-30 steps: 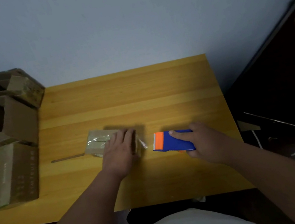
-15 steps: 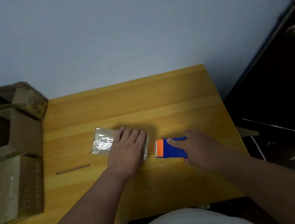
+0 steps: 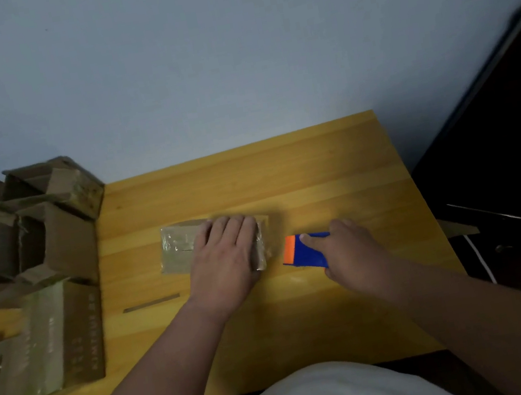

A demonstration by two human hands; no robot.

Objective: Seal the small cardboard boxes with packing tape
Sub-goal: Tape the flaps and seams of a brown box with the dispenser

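**Left hand flat on taped box, right hand on blue-orange tool beside it**

Vs the earlier frames: little real change. Left hand [image 3: 228,258] stays pressed flat on the small cardboard box [image 3: 180,251], fingers straight and together, covering its right half, as before. Right hand [image 3: 348,251] still grips the blue tool with orange end [image 3: 299,249], index finger laid along its top, rest of the fingers curled round the body; tool sits on the table just right of the box, a small gap between them, much like half a second ago. A second ago the box and hands sat lower in view with the tool a bit further from the box; most of the shift looks like head tilt.

Box location: mid table [image 3: 282,172], lying flat, shiny clear tape wrinkled over its top and hanging at its right end by the left hand's edge.

Around: thin dark strip [image 3: 150,303] lies on the wood in front-left of the box, apart from it. Pile of open cardboard boxes [image 3: 35,233] at the table's left edge, a larger printed carton [image 3: 65,339] in front of them. Dark door [image 3: 517,124] at right, pale wall behind. Nothing lies between tool and box.
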